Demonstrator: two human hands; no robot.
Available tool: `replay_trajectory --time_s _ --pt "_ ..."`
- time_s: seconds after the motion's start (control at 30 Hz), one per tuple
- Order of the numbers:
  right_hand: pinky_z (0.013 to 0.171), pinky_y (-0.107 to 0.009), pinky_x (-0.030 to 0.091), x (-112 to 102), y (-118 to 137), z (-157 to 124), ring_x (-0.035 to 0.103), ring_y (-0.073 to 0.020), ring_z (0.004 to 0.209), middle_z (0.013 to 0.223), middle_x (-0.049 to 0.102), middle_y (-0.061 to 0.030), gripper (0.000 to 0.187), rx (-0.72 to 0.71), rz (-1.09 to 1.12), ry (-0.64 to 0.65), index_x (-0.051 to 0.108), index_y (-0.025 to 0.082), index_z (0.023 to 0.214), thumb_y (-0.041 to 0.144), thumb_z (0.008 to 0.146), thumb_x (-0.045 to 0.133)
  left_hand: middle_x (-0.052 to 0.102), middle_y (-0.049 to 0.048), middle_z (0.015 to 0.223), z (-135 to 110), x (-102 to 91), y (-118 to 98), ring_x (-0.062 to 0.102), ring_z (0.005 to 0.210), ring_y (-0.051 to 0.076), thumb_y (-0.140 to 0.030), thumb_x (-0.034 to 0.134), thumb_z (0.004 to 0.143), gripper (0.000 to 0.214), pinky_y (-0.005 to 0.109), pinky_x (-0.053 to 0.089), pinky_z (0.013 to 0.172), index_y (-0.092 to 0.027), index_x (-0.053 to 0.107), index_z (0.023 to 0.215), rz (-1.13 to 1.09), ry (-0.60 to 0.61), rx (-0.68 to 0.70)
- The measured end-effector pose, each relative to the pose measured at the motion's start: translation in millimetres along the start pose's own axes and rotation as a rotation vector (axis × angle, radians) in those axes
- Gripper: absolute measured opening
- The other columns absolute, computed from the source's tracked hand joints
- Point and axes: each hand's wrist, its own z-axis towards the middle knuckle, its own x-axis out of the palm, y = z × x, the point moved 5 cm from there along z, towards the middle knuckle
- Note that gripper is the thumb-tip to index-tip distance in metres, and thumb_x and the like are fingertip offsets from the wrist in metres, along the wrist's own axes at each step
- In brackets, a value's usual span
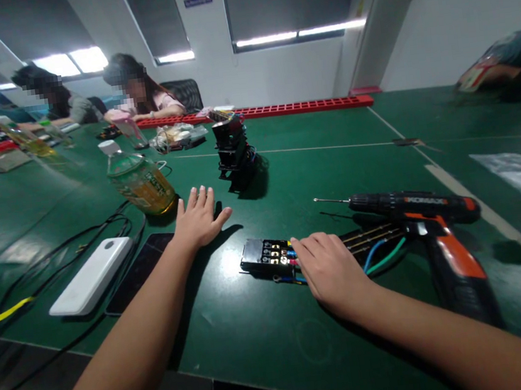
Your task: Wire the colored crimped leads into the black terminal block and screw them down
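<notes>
My left hand (199,219) is spread out, palm down, over the green table (257,360), just right of a drink bottle (145,187); it holds nothing. My right hand (329,265) lies over a black terminal block (261,255) with brass screw contacts and coloured wires, its fingers bent at the wired side. Whether they grip a wire or the block is hidden. Brass-coloured strips (372,236) and blue and green wires (386,257) show beyond the hand. A black and orange cordless drill (452,253) lies right of it, its long bit pointing left.
A white power bank (92,275), a dark phone-like slab (140,273) and black cables (38,285) lie at the left. Stacked black parts (232,148) stand farther back. Two people sit across the table; another person's arm is at far right. A clear plastic bag (519,174) lies right.
</notes>
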Motion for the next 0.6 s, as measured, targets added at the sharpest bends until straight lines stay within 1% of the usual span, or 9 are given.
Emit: replay_trajectory --time_s 0.23,0.4,0.6 --pt "0.081 -0.036 0.033 -0.1 -0.5 0.3 0.051 -0.0237 0.095 0.103 0.068 -0.0105 0.035 -0.009 0.021 0.017 0.066 0.006 0.128 0.017 0.097 0.056 0.019 0.0139 0.175 4.0 7.2 2.1 0.012 0.165 0.035 -0.070 0.015 0.103 0.090 0.063 0.015 0.131 -0.008 0.019 0.169 -0.019 0.029 -0.007" --pt "0.082 -0.037 0.034 0.1 -0.3 0.4 0.051 -0.0239 0.095 0.104 0.068 -0.0103 0.035 -0.008 0.035 0.029 0.066 0.005 0.129 0.017 0.097 0.056 0.023 0.0122 0.175 5.0 13.2 3.6 0.012 0.165 0.034 -0.070 0.013 0.102 0.092 0.064 0.013 0.131 -0.007 0.019 0.169 -0.036 0.067 -0.012" --pt "0.080 -0.036 0.032 0.3 -0.6 1.2 0.051 -0.0240 0.095 0.104 0.068 -0.0113 0.035 -0.011 0.027 0.003 0.066 0.005 0.128 0.017 0.098 0.053 0.021 0.0132 0.175 6.2 13.0 2.7 0.010 0.165 0.035 -0.072 0.014 0.102 0.093 0.065 0.011 0.131 -0.009 0.017 0.169 -0.020 0.059 -0.012"
